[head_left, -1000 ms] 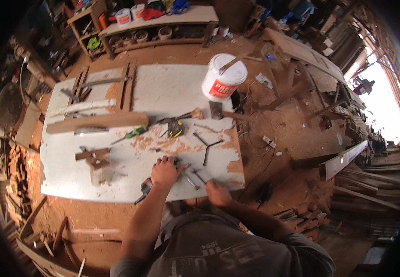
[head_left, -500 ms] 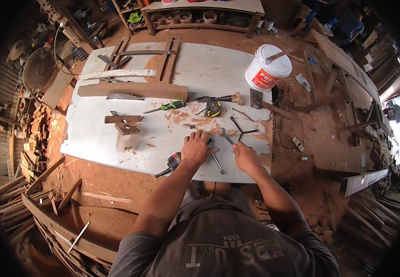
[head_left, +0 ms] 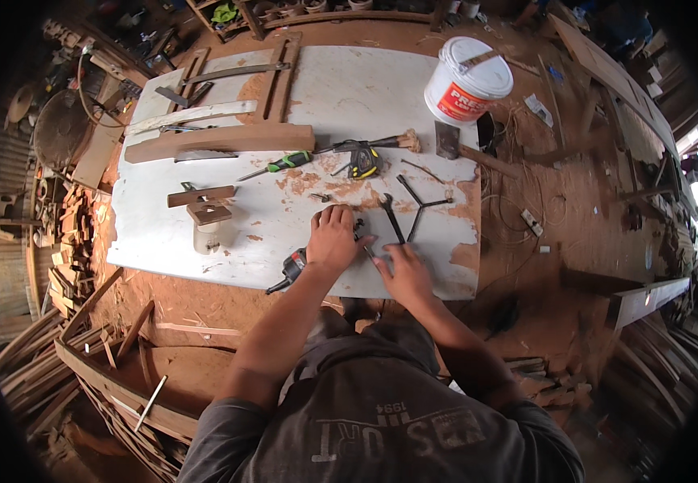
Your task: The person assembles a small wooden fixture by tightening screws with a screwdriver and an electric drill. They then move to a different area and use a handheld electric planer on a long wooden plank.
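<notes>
My left hand [head_left: 331,239] rests, fingers curled, over a dark power tool [head_left: 293,269] with a red patch on its body. Its far end shows past my knuckles; the middle is hidden under the hand. Close by on the right, the fingers of my right hand [head_left: 407,276] close round a thin metal rod [head_left: 370,253], mostly covered by the hand. An open-ended wrench [head_left: 391,216] lies just beyond the right fingers. Beside it lies a black Y-shaped socket wrench [head_left: 420,205]. A small metal piece [head_left: 321,197] lies beyond my left hand.
Farther back on the white worktable [head_left: 341,88] lie a green-handled screwdriver [head_left: 280,164], a tape measure [head_left: 364,163], a hammer [head_left: 449,142] and a long wood piece [head_left: 220,143]. A white bucket [head_left: 466,79] stands at the back right. A wooden block plane-like tool [head_left: 207,213] sits left.
The wrench has left my right hand and lies on the table. My right hand has shifted left and nearer to me, onto the rod. My left hand stays over the power tool.
</notes>
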{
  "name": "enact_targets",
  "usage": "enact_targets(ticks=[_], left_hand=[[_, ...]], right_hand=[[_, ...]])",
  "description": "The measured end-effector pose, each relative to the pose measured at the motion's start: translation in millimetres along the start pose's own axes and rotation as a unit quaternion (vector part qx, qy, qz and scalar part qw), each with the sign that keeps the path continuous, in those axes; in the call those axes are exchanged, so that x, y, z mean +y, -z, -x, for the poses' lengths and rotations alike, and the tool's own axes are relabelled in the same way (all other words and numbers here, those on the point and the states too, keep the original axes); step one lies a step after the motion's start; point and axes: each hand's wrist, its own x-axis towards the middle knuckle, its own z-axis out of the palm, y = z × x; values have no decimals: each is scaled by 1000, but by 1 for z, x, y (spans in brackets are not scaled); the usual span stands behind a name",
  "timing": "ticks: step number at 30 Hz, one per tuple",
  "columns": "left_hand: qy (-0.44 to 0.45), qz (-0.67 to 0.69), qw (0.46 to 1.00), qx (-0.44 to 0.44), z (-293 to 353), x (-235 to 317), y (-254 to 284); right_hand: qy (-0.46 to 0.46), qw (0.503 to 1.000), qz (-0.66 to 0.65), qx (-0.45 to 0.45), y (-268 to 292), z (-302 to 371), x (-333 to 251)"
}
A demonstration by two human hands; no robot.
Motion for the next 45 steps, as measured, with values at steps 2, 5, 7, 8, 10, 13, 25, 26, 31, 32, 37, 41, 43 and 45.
enact_targets(ticks=[2,5,7,8,10,13,25,26,31,32,37,41,43,45], left_hand=[[-4,5,999,40,3,3,-1],[-17,-7,998,59,2,-1,-13],[-17,11,999,43,0,3,-5],[-11,35,999,28,-2,3,1],[0,44,998,40,1,3,0],[-2,25,997,77,0,2,-9],[13,24,999,20,0,-1,-6],[19,25,999,-8,-1,-1,-3],[32,10,999,-39,-2,-3,-7],[32,6,999,-31,-1,-2,-9],[-1,9,1000,-9,3,1,-7],[-3,28,1000,13,1,3,-7],[-13,29,999,17,3,1,-12],[-22,22,999,21,4,-1,-14]], right_hand=[[41,999,-6,-20,-9,10,-2],[71,997,-6,-14,-28,14,6],[67,998,-3,-13,-36,15,11],[68,998,1,-7,-40,16,13],[57,998,5,-9,-43,21,10],[22,999,11,-30,-47,24,9],[-2,999,-9,-53,-44,30,7],[-16,998,-15,-62,-44,30,6],[-47,992,-40,-108,-22,31,-10],[-51,991,-27,-125,-18,29,-9],[-36,992,-27,-115,1,27,-13],[-17,991,-22,-128,7,27,-4],[-10,990,-12,-141,19,33,-16],[-62,991,-14,-119,44,32,1]])
